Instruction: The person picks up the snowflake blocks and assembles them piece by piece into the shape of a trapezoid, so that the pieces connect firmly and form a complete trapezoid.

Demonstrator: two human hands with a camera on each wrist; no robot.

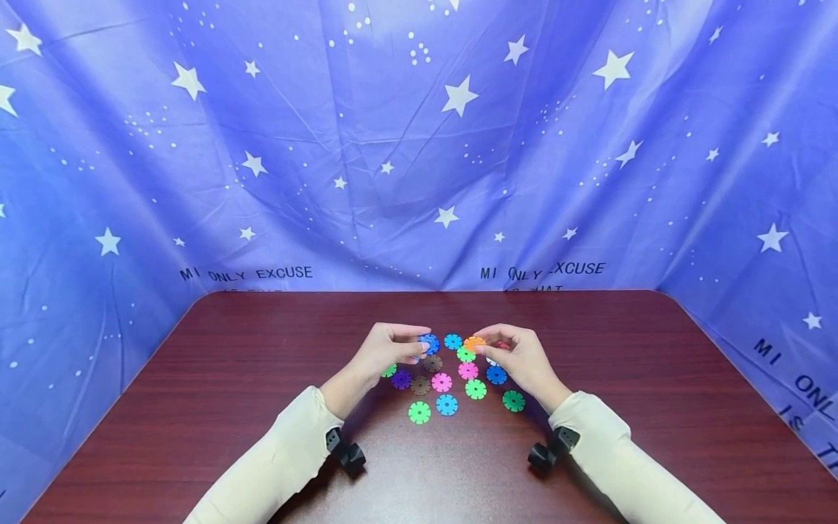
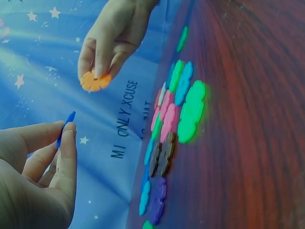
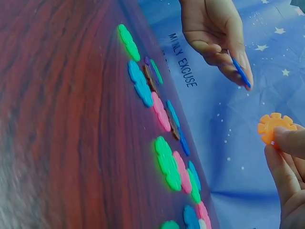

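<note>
Starry blue backdrop [image 1: 393, 87] | left fingers [image 2: 68, 162] pinch blue disc [image 1: 430, 343] | right fingers [image 3: 280, 176] pinch orange disc [image 3: 274, 125]

Black lettering [image 1: 246, 274] on the blue star-patterned backdrop [image 1: 393, 116] — "MI ONLY EXCUSE" — twice, once creased.

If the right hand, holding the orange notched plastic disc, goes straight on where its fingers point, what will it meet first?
Probably the blue, round, notched plastic disc pinched by the left hand: in the head view, the right hand points towards it. Exact depth is unclear, so it might pass beside.
</note>
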